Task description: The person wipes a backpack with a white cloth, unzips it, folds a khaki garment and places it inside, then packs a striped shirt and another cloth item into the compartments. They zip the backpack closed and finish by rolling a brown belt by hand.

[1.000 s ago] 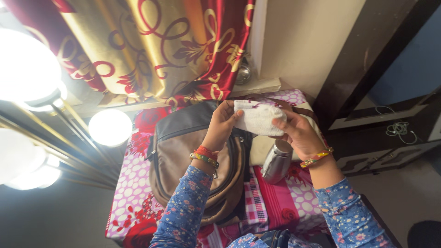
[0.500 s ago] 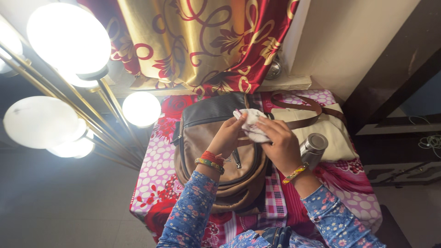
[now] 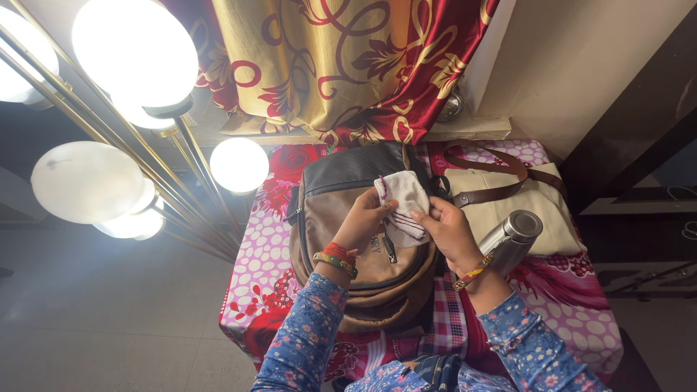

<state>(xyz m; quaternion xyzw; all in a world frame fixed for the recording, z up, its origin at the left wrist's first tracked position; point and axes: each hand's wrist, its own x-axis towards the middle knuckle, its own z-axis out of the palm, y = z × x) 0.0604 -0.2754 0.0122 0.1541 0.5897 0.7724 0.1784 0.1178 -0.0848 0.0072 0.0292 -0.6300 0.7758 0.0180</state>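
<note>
Floral-clothed tabletop [image 3: 581,327] at frame centre carried a brown backpack [image 3: 356,247]. Left hand [image 3: 367,221] and right hand [image 3: 446,229] fingers pinched a folded white cloth [image 3: 403,207] above its zipper, not yet inside.

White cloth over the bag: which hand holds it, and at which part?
Both hands hold the cloth: the left hand at its left edge, the right hand at its lower right edge.
</note>
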